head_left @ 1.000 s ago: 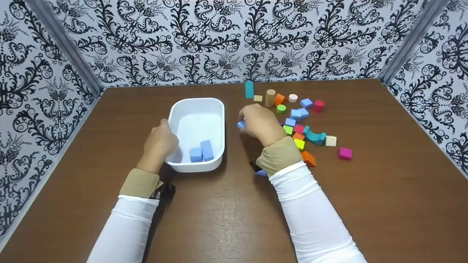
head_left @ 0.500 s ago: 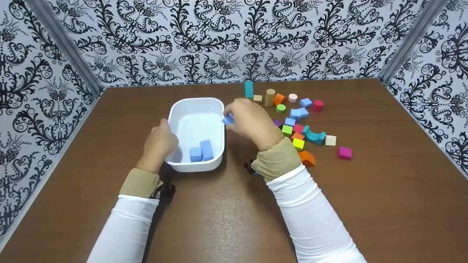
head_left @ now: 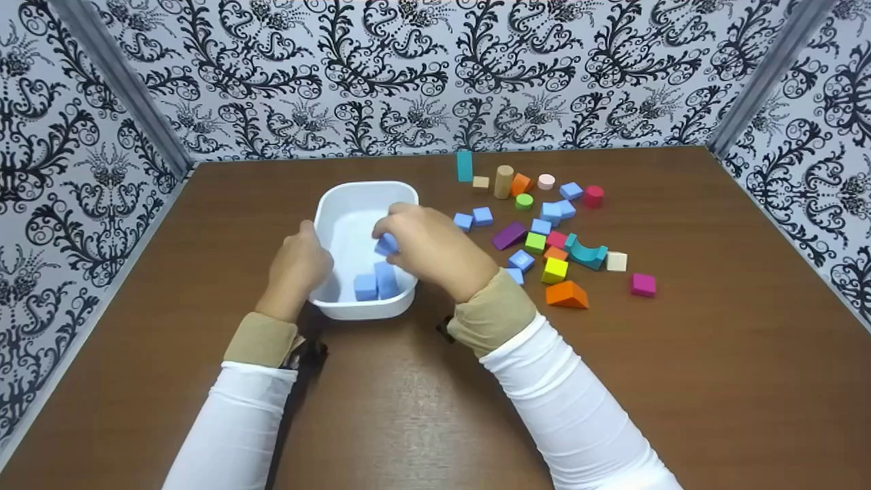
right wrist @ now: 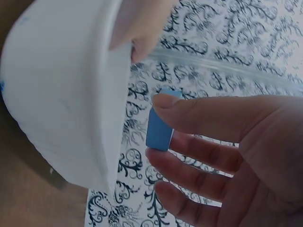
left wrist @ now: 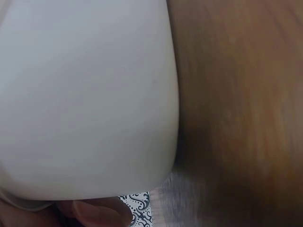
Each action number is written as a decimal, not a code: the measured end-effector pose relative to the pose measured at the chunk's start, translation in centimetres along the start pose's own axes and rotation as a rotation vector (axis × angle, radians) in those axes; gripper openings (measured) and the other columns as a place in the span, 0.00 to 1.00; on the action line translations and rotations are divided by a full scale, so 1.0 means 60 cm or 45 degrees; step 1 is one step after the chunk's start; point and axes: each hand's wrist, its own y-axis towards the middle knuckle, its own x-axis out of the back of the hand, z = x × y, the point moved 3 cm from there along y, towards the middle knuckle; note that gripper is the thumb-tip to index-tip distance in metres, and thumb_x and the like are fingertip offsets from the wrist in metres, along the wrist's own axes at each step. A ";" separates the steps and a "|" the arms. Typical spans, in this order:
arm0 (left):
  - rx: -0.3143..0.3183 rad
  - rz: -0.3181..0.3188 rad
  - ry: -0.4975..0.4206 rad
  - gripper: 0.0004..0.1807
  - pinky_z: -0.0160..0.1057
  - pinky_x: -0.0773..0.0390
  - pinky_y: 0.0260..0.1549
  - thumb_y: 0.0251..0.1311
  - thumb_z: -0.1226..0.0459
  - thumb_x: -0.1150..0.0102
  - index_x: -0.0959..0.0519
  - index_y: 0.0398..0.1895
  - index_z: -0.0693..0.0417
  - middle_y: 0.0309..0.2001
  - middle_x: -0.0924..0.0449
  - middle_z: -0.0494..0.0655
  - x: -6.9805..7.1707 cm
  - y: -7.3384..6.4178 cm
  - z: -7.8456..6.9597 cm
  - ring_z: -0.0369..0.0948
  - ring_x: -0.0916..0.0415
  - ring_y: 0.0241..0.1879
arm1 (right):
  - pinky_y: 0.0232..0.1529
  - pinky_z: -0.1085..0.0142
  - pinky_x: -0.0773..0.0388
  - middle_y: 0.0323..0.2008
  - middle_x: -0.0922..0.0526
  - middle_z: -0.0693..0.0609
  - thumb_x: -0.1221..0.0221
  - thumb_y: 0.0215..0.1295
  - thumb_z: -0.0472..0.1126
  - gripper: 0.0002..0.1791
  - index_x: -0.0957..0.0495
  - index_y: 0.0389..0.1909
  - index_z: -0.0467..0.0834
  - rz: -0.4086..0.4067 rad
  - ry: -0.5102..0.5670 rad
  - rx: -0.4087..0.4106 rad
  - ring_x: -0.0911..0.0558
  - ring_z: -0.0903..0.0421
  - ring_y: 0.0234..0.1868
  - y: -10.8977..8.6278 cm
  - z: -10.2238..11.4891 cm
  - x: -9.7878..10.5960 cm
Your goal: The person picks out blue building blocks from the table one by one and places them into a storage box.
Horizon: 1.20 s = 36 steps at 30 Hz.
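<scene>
My right hand point(head_left: 435, 248) pinches a small blue block point(right wrist: 159, 130) between thumb and fingertips, over the right side of a white plastic tub point(head_left: 330, 218). Inside the tub, near its front right, sit a blue cube point(head_left: 365, 288) and a taller blue block point(head_left: 387, 282). On the left, my left hand point(head_left: 299, 264) grips the tub's rim, its fingertips partly hidden by the hand itself. The tub's outer wall point(left wrist: 90, 99) fills much of the left wrist view, with some fingers point(left wrist: 97, 213) showing beneath it.
Right of the tub, loose toy blocks are scattered: several blue ones point(head_left: 482, 216), a purple block point(head_left: 510, 235), a yellow cube point(head_left: 554, 271), an orange wedge point(head_left: 567, 295), a teal arch point(head_left: 586, 254) and a magenta block point(head_left: 642, 284). Patterned walls point(head_left: 422, 75) enclose the wooden table point(head_left: 408, 401).
My right hand has moved left from the scattered blocks to over the tub, carrying the blue block. Blocks it had covered now show. The left hand and tub have stayed put.
</scene>
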 end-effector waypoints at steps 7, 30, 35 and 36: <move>0.008 -0.010 -0.005 0.34 0.65 0.21 0.55 0.70 0.69 0.56 0.44 0.78 0.71 0.61 0.24 0.76 -0.001 0.000 0.001 0.66 0.20 0.58 | 0.51 0.57 0.18 0.47 0.16 0.46 0.29 0.67 0.38 0.15 0.12 0.54 0.43 0.053 -0.033 0.053 0.16 0.49 0.46 0.009 0.016 -0.031; -0.003 -0.022 -0.011 0.30 0.65 0.21 0.56 0.67 0.70 0.57 0.39 0.73 0.72 0.59 0.22 0.76 -0.001 0.001 0.001 0.67 0.20 0.58 | 0.54 0.53 0.16 0.47 0.13 0.43 0.38 0.67 0.26 0.16 0.09 0.49 0.42 0.008 -0.230 0.081 0.14 0.43 0.48 0.020 0.002 -0.094; 0.003 -0.012 -0.005 0.31 0.64 0.22 0.58 0.68 0.70 0.57 0.39 0.73 0.72 0.61 0.23 0.76 -0.001 0.001 0.002 0.66 0.21 0.59 | 0.53 0.53 0.16 0.44 0.12 0.43 0.37 0.64 0.25 0.14 0.09 0.45 0.41 0.011 -0.217 0.074 0.14 0.43 0.46 0.020 0.001 -0.096; 0.008 -0.007 -0.004 0.31 0.64 0.22 0.58 0.68 0.70 0.57 0.40 0.74 0.72 0.61 0.23 0.76 -0.001 0.002 0.002 0.66 0.21 0.59 | 0.53 0.53 0.16 0.43 0.12 0.44 0.37 0.65 0.25 0.14 0.09 0.44 0.41 0.012 -0.213 0.071 0.14 0.44 0.45 0.020 0.001 -0.096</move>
